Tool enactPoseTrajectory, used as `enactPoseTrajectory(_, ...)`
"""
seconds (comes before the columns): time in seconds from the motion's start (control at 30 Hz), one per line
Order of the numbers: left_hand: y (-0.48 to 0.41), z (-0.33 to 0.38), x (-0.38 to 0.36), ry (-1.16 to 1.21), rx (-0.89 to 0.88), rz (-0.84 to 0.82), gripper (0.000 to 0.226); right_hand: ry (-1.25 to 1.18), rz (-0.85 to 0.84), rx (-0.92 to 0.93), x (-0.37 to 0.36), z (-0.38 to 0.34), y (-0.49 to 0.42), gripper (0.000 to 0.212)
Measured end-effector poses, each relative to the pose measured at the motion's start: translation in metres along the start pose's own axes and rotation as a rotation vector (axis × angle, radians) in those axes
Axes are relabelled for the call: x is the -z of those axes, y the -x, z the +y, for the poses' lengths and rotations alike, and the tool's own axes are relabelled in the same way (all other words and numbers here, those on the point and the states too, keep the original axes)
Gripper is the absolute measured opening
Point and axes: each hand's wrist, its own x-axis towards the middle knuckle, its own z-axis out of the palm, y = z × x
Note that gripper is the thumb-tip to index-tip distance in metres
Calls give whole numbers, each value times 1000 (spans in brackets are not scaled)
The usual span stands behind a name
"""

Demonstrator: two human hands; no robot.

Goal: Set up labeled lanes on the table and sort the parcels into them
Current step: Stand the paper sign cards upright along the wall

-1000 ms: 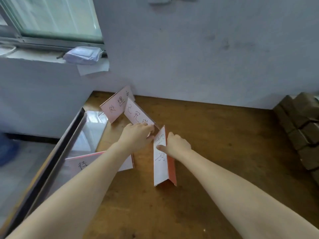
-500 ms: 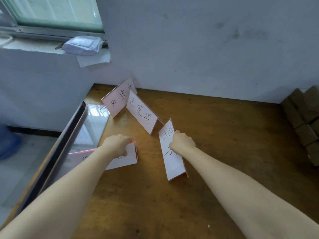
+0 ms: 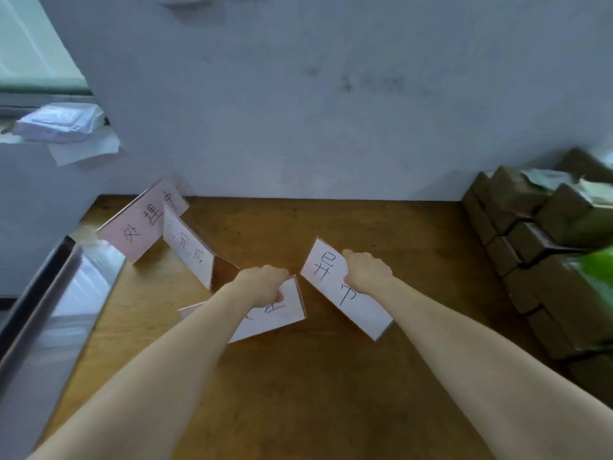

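Note:
My left hand (image 3: 262,285) grips the top edge of a folded white label card (image 3: 278,313) with an orange back, partly hidden under my forearm. My right hand (image 3: 366,272) holds a second label card (image 3: 341,290) with handwritten black characters, tilted over the wooden table (image 3: 298,393). Two more tent cards stand at the back left: a pinkish one (image 3: 142,224) against the wall and a white one (image 3: 189,252) in front of it. Brown wrapped parcels (image 3: 547,254) are stacked at the right edge.
A grey wall runs along the table's far edge. A shiny metal surface (image 3: 63,303) adjoins the table on the left. A white wrapped packet (image 3: 59,122) lies on the window ledge at upper left. Something green (image 3: 600,270) shows at the far right.
Both hands have moved right with their cards. The left card came off the table's left edge toward the middle; the right card shifted further right. The view also swung right, showing more parcels.

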Motion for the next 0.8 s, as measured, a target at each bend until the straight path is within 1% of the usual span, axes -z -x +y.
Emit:
enactPoseTrajectory(0.17, -32, 54, 19, -57, 15, 39, 45, 15, 15, 36, 11, 68, -20, 42)
enactPoseTrajectory(0.3, -58, 88, 37, -104, 37, 99, 45, 70, 56, 55, 26, 113, -38, 52)
enactPoseTrajectory(0.43, -87, 105, 57, -136, 73, 143, 40, 89, 96, 69, 44, 150, -61, 50)
enactPoseTrajectory(0.53, -110, 113, 71, -158, 86, 159, 41, 116, 124, 76, 56, 171, -81, 51)
enactPoseTrajectory(0.73, -152, 123, 94, -211, 62, 179, 41, 152, 128, 112, 81, 199, -129, 54)
enactPoseTrajectory(0.8, -167, 123, 100, -232, 68, 170, 41, 181, 159, 139, 88, 206, -150, 56)
